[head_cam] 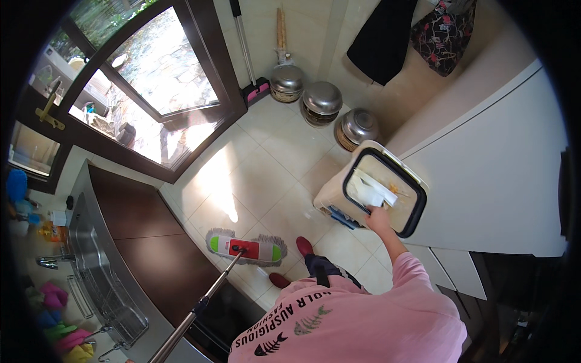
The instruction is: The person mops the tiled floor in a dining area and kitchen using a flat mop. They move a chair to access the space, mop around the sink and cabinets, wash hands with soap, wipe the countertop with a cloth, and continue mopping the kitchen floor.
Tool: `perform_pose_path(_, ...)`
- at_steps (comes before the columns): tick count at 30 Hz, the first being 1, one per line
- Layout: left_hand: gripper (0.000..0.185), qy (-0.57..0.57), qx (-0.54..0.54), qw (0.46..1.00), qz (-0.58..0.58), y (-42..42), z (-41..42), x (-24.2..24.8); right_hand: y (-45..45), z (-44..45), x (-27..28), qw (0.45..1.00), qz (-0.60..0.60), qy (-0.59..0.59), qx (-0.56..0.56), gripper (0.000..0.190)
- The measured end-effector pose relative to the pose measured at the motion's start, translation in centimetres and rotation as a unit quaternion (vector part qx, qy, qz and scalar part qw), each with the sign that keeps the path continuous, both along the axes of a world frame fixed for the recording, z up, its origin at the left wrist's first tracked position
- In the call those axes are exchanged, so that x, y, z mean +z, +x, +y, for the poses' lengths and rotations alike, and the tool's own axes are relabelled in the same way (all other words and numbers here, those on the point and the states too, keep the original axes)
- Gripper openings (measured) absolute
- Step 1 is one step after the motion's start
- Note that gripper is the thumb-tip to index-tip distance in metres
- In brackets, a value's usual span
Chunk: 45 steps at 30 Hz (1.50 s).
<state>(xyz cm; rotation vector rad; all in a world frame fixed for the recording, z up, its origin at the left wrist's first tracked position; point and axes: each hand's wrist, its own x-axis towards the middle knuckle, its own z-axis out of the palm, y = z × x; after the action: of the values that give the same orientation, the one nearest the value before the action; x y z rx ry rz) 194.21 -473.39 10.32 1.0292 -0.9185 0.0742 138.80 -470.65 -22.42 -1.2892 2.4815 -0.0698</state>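
Observation:
My right hand (379, 218) grips the near black rim of a beige waste bin (331, 190). White crumpled paper or plastic (370, 190) and small orange scraps (393, 187) show inside it. Whether the bin's base touches the floor, I cannot tell. A flat mop (245, 249) with a grey fringed pad, green ends and a red centre lies against the tiles near my feet. Its metal pole (199, 304) slants to the bottom left edge. Only a sliver of my left hand (130, 361) shows beside the pole there; its grip is hidden.
Several metal basins (322, 97) line the wall. A pink-and-black broom (256, 90) stands by the glazed door (168, 131). To the left is a steel sink (106, 267) above brown cabinets (136, 199); a white cabinet (490, 168) borders the right. Aprons (386, 41) hang above.

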Motion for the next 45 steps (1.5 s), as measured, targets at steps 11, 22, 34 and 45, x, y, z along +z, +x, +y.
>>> perform_pose_path(11, 0.012, -0.01, -0.024, 0.998, 0.051, -0.6, -0.9, -0.4, -0.5, -3.5, -1.1, 0.999, -0.034, -0.023, -0.013, 0.026)
perform_pose_path(22, 0.011, -0.013, 0.04, 0.998, 0.054, 0.7, 1.7, -0.8, 0.9, -19.9, -2.1, 0.993, -0.007, -0.112, -0.023, 0.027)
perform_pose_path(34, 0.011, 0.065, -0.118, 0.991, -0.023, 4.2, 4.7, -2.0, -6.6, -24.9, -3.9, 0.993, -0.004, -0.1, 0.059, 0.04)
perform_pose_path(45, 0.033, 0.045, -0.134, 0.99, -0.025, 0.9, 6.0, -2.6, -10.5, -31.2, -5.4, 0.988, 0.005, -0.105, 0.113, 0.037)
